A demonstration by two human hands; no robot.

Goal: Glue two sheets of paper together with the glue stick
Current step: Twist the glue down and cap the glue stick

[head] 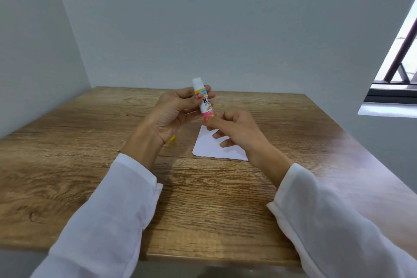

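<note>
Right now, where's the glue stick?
In the head view the glue stick is held upright above the table's middle, gripped by the left hand, the right hand pinching its base over the paper.

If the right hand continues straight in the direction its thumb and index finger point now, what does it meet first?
The right hand already pinches the base of the white glue stick with the pink and yellow label, so it meets that. Beyond it, probably the left hand, though depth is unclear.
</note>
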